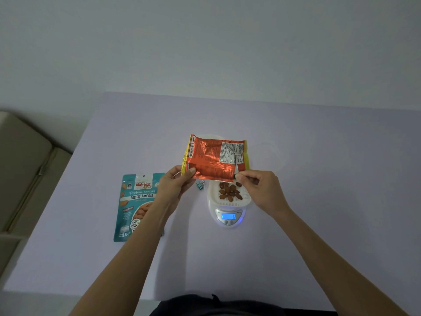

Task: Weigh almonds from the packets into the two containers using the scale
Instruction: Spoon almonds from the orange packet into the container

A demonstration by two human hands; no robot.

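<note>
Pinched an orange foil packet (213,157) by both lower corners and held it up off the counter (319,201), printed back toward the camera, creased and slightly tilted. Gripped the lower left corner with the left hand (175,183), thumb flat on the near face and fingers curled behind. Nipped the lower right corner between thumb and forefinger of the right hand (259,188), with the other fingers curled in toward the palm. Kept the packet's bottom edge just above the far rim of the white container (229,203); could not tell which end of the packet was open.

Sat that container on the scale (228,222), near the middle of the counter, with a small heap of almonds (230,191) inside, toward its far half. Showed "15" on the lit blue display (229,216) at the scale's near end.

Lay flat to the left, partly under the left forearm: a teal packet (136,206) marked "Roasted Almonds". Rested between it and the scale, just beside the container: a small teal binder clip (200,185). Stood off the counter's left edge: a beige cushion (22,167).
</note>
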